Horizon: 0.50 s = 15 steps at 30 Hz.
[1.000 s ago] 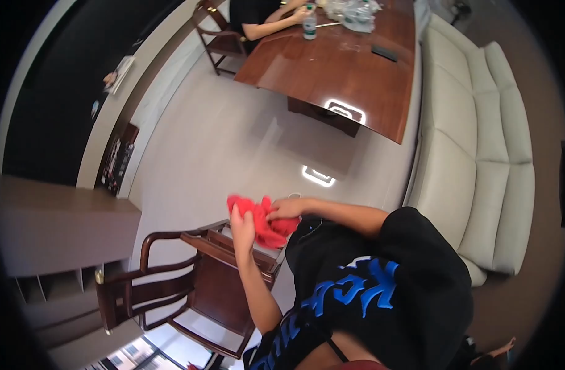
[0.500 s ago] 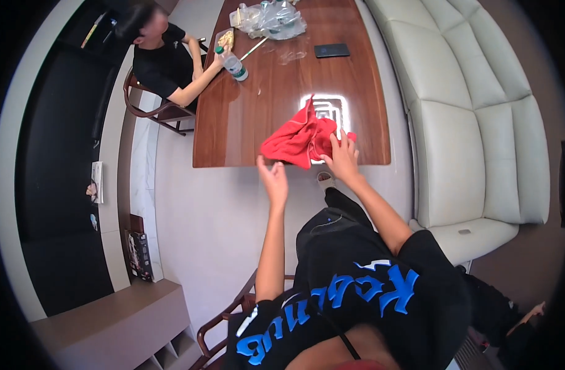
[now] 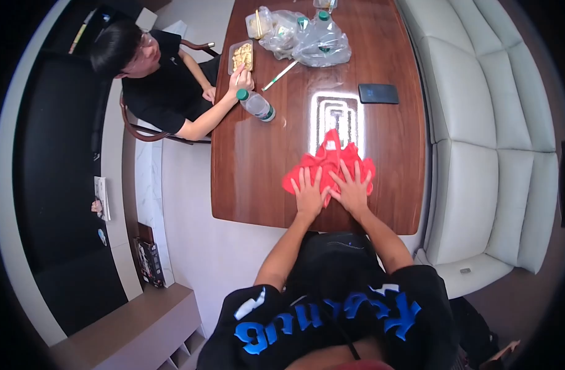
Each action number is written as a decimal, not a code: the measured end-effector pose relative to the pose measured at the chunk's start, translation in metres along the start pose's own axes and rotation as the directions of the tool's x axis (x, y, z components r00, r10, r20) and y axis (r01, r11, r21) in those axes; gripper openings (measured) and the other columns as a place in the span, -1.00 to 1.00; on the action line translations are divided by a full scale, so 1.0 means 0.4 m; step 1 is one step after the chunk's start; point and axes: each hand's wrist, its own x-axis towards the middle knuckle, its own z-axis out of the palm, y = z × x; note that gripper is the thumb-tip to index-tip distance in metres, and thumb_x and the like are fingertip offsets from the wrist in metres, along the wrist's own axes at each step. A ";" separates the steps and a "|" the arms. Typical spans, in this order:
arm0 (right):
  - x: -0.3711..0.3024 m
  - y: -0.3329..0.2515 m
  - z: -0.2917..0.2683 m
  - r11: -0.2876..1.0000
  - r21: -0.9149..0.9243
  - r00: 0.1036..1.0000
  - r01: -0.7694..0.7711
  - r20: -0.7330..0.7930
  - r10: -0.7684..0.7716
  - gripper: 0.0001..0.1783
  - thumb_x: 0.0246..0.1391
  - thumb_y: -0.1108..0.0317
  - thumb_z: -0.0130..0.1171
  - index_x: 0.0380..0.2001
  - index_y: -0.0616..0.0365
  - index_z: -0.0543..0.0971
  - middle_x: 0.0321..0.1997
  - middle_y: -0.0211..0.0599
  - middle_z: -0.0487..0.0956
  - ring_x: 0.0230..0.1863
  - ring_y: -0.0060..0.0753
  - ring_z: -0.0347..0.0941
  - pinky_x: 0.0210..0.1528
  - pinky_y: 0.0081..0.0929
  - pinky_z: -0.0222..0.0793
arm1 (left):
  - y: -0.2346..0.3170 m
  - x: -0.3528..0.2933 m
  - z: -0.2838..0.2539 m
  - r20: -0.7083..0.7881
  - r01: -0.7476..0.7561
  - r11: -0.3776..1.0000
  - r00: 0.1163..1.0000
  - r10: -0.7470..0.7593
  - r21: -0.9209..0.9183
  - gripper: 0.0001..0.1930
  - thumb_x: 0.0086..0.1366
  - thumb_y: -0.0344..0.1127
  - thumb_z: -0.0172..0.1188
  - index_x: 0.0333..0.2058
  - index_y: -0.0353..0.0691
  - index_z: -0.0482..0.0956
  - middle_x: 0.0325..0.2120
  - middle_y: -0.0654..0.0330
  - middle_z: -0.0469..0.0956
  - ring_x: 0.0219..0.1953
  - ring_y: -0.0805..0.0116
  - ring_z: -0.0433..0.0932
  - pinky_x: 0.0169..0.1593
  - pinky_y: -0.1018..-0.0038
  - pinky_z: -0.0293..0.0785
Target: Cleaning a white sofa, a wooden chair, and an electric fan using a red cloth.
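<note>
A crumpled red cloth (image 3: pixel 333 157) lies on the near part of the brown wooden table (image 3: pixel 245 191). My left hand (image 3: pixel 309 192) rests flat on its left side, fingers spread. Beside it, touching near the thumbs, my right hand (image 3: pixel 351 190) presses on the cloth's right side with fingers apart. Neither hand grips the cloth; both palms lie over it. A small white tag shows near the cloth's far tip.
A clear bottle with a green cap (image 3: pixel 257 106) lies tilted in view near a seated person (image 3: pixel 165 86), whose hand is at a food container (image 3: pixel 241 57). Farther back are plastic bags (image 3: pixel 322 46) and a green-white stick (image 3: pixel 279 75). A dark phone (image 3: pixel 378 94) lies right, by the pale sofa (image 3: pixel 464 216).
The red cloth now lies lower and more bunched on the table. Both hands have come forward onto it, the left from beside its near edge. My body is closer to the table.
</note>
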 end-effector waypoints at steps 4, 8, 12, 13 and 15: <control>0.199 -0.014 0.007 0.998 -0.012 0.998 0.066 0.016 -0.066 -0.32 -0.02 -0.30 0.06 0.22 -0.55 0.33 0.49 -0.46 -0.06 0.47 0.08 -0.25 0.25 0.55 -0.33 | -0.098 0.177 0.002 -0.049 0.033 0.999 0.998 -0.031 0.038 -0.26 0.23 0.13 0.07 0.32 0.00 0.11 0.28 -0.10 0.05 0.36 -0.09 -0.07 0.30 -0.25 -0.24; 0.325 -0.002 -0.019 0.996 -0.051 0.979 0.072 0.193 -0.060 -0.28 -0.03 -0.30 0.05 0.24 -0.53 0.29 0.49 -0.44 -0.07 0.48 0.07 -0.29 0.26 0.53 -0.32 | -0.130 0.294 -0.028 0.018 -0.044 0.999 0.999 0.043 0.012 -0.24 0.19 0.12 0.11 0.30 -0.05 0.15 0.24 -0.14 0.07 0.34 -0.13 -0.06 0.30 -0.28 -0.27; 0.364 0.017 -0.025 0.991 -0.119 0.975 0.064 0.218 -0.037 -0.27 -0.03 -0.32 0.01 0.24 -0.49 0.30 0.49 -0.42 -0.09 0.47 0.07 -0.27 0.29 0.48 -0.36 | -0.129 0.342 -0.009 -0.065 -0.072 0.997 0.995 0.071 -0.013 -0.25 0.17 0.15 0.11 0.29 0.02 0.16 0.24 -0.08 0.10 0.35 -0.06 -0.04 0.32 -0.25 -0.27; 0.368 0.019 -0.023 0.988 -0.144 0.979 0.059 0.203 -0.029 -0.28 -0.02 -0.33 0.01 0.24 -0.50 0.29 0.49 -0.42 -0.08 0.47 0.07 -0.27 0.29 0.48 -0.36 | -0.127 0.348 -0.006 -0.084 -0.085 0.996 0.993 0.083 -0.017 -0.26 0.18 0.15 0.11 0.28 0.03 0.17 0.24 -0.08 0.11 0.34 -0.06 -0.03 0.32 -0.25 -0.27; 0.369 0.003 -0.021 0.980 -0.189 0.978 0.056 0.206 -0.016 -0.28 0.01 -0.33 -0.02 0.26 -0.51 0.26 0.50 -0.43 -0.10 0.48 0.06 -0.27 0.29 0.48 -0.38 | -0.138 0.345 -0.011 -0.071 -0.083 0.996 0.994 0.081 -0.022 -0.29 0.19 0.15 0.09 0.27 0.03 0.20 0.24 -0.07 0.12 0.34 -0.06 -0.01 0.31 -0.27 -0.27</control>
